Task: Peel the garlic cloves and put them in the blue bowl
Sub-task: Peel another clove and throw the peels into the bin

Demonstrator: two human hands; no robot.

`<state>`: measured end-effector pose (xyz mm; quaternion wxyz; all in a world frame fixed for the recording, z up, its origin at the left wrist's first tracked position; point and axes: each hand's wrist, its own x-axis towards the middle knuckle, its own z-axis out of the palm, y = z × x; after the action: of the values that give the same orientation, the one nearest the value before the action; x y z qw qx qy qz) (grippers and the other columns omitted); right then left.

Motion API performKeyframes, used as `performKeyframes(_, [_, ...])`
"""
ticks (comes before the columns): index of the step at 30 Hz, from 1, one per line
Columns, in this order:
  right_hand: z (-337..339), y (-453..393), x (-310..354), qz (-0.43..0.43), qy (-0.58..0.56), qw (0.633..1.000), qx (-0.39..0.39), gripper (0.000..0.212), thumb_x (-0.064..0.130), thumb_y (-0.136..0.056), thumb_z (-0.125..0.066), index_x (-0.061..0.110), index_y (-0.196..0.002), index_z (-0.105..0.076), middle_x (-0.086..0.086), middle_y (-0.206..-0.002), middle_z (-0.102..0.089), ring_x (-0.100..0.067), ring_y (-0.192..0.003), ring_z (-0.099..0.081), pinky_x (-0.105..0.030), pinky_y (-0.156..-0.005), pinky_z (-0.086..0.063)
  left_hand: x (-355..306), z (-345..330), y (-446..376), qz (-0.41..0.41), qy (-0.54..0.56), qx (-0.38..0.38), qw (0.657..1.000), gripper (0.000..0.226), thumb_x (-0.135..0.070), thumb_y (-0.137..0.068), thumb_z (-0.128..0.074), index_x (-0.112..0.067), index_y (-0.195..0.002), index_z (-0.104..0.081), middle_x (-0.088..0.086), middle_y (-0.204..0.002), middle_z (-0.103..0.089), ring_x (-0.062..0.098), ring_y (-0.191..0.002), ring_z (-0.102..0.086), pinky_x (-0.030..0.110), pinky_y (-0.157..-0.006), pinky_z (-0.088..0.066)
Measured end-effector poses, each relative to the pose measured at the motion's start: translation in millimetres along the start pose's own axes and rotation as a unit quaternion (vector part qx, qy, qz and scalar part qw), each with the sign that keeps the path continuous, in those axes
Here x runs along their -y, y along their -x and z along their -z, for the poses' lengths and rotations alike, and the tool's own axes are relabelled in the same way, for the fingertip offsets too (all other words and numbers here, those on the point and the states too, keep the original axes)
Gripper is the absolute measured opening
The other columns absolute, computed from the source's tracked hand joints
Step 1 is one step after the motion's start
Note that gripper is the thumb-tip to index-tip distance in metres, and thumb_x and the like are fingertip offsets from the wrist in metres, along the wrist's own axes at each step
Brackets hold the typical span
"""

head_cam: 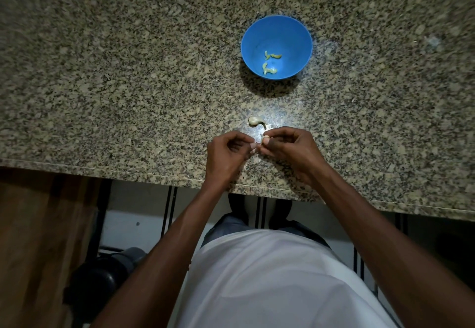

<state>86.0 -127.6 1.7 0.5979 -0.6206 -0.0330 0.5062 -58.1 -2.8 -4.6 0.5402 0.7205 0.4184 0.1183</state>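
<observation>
The desk (128, 83) is speckled granite-like stone, polished, with a glossy glare patch just beyond the hands. Farther past them the blue bowl (276, 47) looks like smooth plastic with a matt sheen. Below the desk edge, left of the arms, a wooden panel (38, 237) shows brown grain.

Bowl (276, 45) sits far back on the counter (128, 83) — peeled cloves (270, 63) inside, one clove (255, 121) nearer.
</observation>
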Motion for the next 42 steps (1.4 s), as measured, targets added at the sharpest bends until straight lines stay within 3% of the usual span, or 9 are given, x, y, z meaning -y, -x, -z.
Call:
performKeyframes(4, [1, -1, 3, 0.022, 0.068, 0.997, -0.002, 0.021, 0.010, -0.089, -0.083, 0.002, -0.108, -0.079, -0.015, -0.094, -0.081, -0.018, -0.081, -0.078, -0.030, -0.072, -0.062, -5, 2, -1, -0.025, -0.002, 0.034, 0.999, 0.031, -0.022, -0.081, -0.089, -0.019, -0.110, -0.080, -0.005, -0.096, -0.079, 0.006, -0.088, -0.074, 0.026, -0.078, -0.062])
performKeyframes(7, [0, 1, 3, 0.034, 0.089, 0.995, -0.002, 0.018, 0.013, -0.090, -0.083, 0.005, -0.106, -0.081, -0.010, -0.095, -0.081, -0.016, -0.084, -0.077, -0.025, -0.068, -0.057, -6, 0, -1, -0.039, -0.006, 0.036, 0.999, 0.037, -0.021, -0.081, -0.089, -0.017, -0.117, -0.079, -0.004, -0.105, -0.079, 0.007, -0.093, -0.075, 0.032, -0.084, -0.064])
performKeyframes(13, [-2, 5, 3, 0.064, 0.088, 0.994, 0.032, 0.022, 0.009, -0.092, -0.079, 0.001, -0.112, -0.079, -0.014, -0.099, -0.081, -0.029, -0.099, -0.078, -0.030, -0.081, -0.062, -10, 0, 1, -0.049, -0.021, -0.016, 0.998, 0.016, -0.015, -0.093, -0.077, -0.014, -0.108, -0.082, -0.006, -0.096, -0.080, 0.003, -0.087, -0.075, 0.029, -0.079, -0.064])
performKeyframes(20, [-8, 2, 2, 0.127, 0.157, 0.979, -0.010, 0.021, 0.014, -0.087, -0.086, 0.006, -0.106, -0.082, -0.006, -0.098, -0.082, -0.021, -0.094, -0.080, -0.044, -0.091, -0.064, -10, -6, 1, -0.064, -0.051, -0.051, 0.995, 0.014, -0.017, -0.094, -0.077, -0.016, -0.106, -0.082, -0.006, -0.091, -0.080, 0.004, -0.081, -0.075, 0.035, -0.073, -0.065])
performKeyframes(28, [-11, 2, -2, 0.217, 0.310, 0.924, -0.063, 0.016, 0.013, -0.090, -0.083, 0.015, -0.106, -0.084, 0.002, -0.097, -0.082, -0.005, -0.083, -0.077, -0.034, -0.077, -0.066, -18, -9, -1, -0.068, -0.113, -0.034, 0.991, 0.015, -0.012, -0.093, -0.076, -0.015, -0.106, -0.082, -0.002, -0.086, -0.080, 0.007, -0.073, -0.073, 0.034, -0.067, -0.064])
performKeyframes(36, [-5, 4, -5, 0.346, 0.441, 0.828, -0.019, 0.022, -0.003, -0.091, -0.075, 0.009, -0.108, -0.082, -0.006, -0.100, -0.080, -0.015, -0.084, -0.075, -0.034, -0.073, -0.064, -19, -3, -9, -0.011, -0.153, 0.049, 0.987, 0.014, -0.014, -0.093, -0.075, -0.011, -0.105, -0.082, 0.001, -0.077, -0.078, 0.023, -0.064, -0.074, 0.047, -0.059, -0.063])
performKeyframes(39, [-2, 5, -5, 0.356, 0.455, 0.816, 0.006, 0.025, -0.006, -0.090, -0.075, 0.008, -0.109, -0.082, -0.008, -0.104, -0.079, -0.016, -0.089, -0.075, -0.028, -0.077, -0.063, -19, 4, -15, 0.028, -0.150, 0.091, 0.984, 0.009, -0.015, -0.092, -0.078, -0.012, -0.098, -0.083, -0.003, -0.073, -0.077, 0.019, -0.064, -0.075, 0.040, -0.062, -0.065])
performKeyframes(42, [-1, 5, -7, 0.353, 0.462, 0.813, 0.028, 0.027, -0.008, -0.088, -0.076, 0.005, -0.112, -0.080, -0.009, -0.108, -0.078, -0.017, -0.093, -0.076, -0.022, -0.080, -0.062, -23, 12, -21, 0.047, -0.164, 0.149, 0.974, 0.006, -0.016, -0.091, -0.080, -0.012, -0.095, -0.082, -0.002, -0.074, -0.078, 0.014, -0.063, -0.074, 0.028, -0.055, -0.058])
